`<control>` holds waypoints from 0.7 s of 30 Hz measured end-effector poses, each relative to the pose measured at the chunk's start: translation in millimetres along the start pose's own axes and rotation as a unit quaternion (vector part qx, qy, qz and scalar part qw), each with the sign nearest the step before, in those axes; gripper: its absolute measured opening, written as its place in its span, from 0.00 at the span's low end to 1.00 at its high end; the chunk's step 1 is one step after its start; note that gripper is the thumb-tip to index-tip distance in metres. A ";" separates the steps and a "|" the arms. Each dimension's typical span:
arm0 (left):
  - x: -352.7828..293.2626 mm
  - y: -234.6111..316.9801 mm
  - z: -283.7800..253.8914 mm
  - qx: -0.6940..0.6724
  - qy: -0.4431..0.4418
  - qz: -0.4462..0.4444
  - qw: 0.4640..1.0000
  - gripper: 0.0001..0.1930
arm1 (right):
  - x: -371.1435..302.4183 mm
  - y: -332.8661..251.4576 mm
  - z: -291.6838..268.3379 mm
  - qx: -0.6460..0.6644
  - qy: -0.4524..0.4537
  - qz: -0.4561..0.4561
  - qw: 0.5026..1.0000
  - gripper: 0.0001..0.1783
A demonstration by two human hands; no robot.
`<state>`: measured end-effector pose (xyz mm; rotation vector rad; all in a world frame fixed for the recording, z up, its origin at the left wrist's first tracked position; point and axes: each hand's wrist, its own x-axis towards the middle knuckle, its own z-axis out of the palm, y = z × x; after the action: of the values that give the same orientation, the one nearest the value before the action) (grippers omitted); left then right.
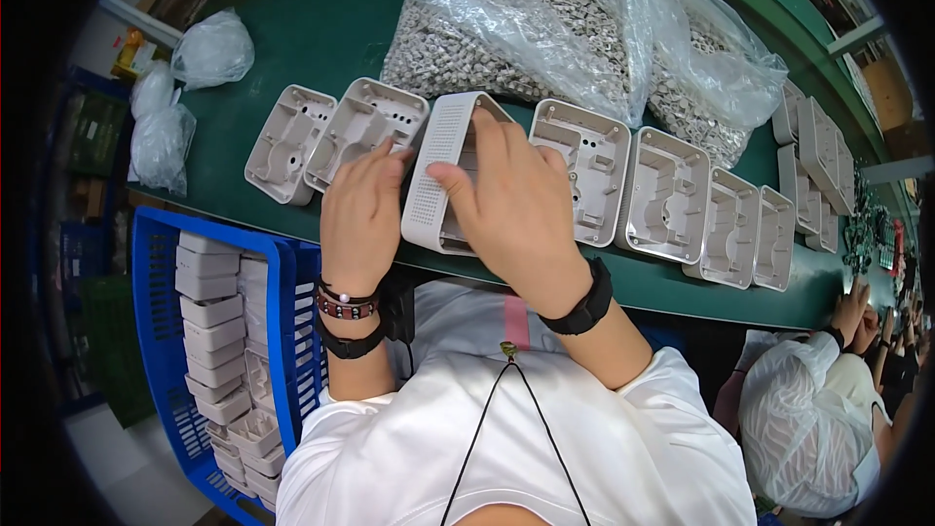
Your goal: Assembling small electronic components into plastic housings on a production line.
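bright | plastic bag (545, 34) glints | curved rim | far right perhaps blurred

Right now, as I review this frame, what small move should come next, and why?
Probably use the right hand to ease the tilted housing flat. Its perforated wall shows on the side toward the left hand, while the neighbouring housings lie open side up. The right thumb and fingers are at that wall, so this hand seems well placed.

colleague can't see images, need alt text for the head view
A person's right hand reaches into a pale, perforated casing, the left hand beside it. More open casings line the green workbench, before clear bags of small parts; a blue crate stands left.
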<state>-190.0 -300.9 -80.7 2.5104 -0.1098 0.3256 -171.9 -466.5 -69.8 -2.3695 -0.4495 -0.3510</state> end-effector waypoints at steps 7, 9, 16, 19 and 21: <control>-2.6 -11.3 5.2 -0.114 0.047 -0.077 0.989 0.29 | -13.7 -17.3 -1.5 -0.042 0.043 -0.033 0.998 0.29; 3.1 -10.8 2.7 -0.131 0.053 -0.073 0.987 0.30 | -15.9 -17.0 4.4 -0.076 -0.069 -0.047 0.994 0.29; 15.2 -50.6 -6.2 0.043 0.137 0.036 0.989 0.18 | -37.8 19.0 -37.7 -0.068 0.023 -0.095 0.993 0.27; 10.2 -53.0 -18.8 0.191 0.205 0.004 0.960 0.19 | -58.3 78.1 -117.2 -0.251 0.122 0.010 0.960 0.21; 8.3 -62.4 -14.7 0.160 0.166 0.010 0.973 0.21 | -90.1 141.4 -156.8 -0.277 0.230 0.142 0.922 0.20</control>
<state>-175.6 -241.4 -101.6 2.7269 0.0561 0.8245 -215.5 -691.9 -71.4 -2.7126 0.2521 -0.9730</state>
